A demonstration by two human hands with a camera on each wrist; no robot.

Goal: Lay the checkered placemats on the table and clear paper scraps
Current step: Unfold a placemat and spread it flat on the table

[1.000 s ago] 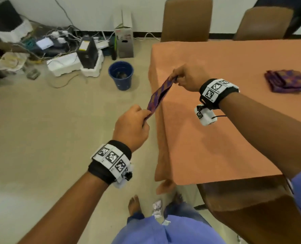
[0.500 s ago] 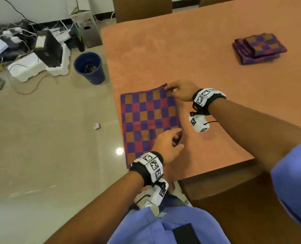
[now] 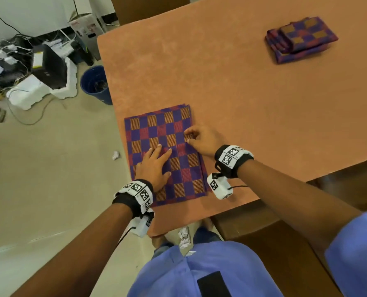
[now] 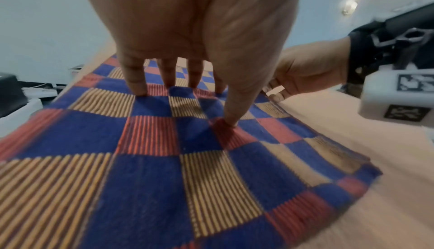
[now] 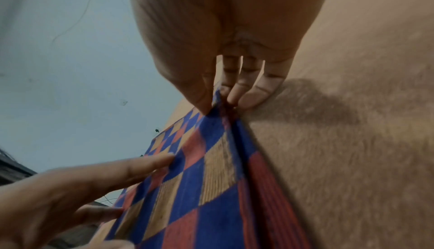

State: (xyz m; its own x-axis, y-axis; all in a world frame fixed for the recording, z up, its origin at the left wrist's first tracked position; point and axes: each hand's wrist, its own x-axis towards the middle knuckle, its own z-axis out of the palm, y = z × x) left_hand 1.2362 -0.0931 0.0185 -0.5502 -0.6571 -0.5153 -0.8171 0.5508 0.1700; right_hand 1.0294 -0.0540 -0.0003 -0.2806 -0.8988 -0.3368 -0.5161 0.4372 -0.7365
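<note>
Placemat down, hands shifted onto it

The checkered placemat (image 3: 165, 155), held up off the table edge a second ago, now lies flat at centre frame. The left hand (image 3: 154, 166) has moved from its lower right edge to press flat mid-cloth; the right hand (image 3: 201, 139) slid from the upper corner to pinch the right edge.

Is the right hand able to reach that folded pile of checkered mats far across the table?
Probably yes: bare orange tabletop lies between the right hand and the folded checkered pile, though it now pinches the spread mat.
</note>
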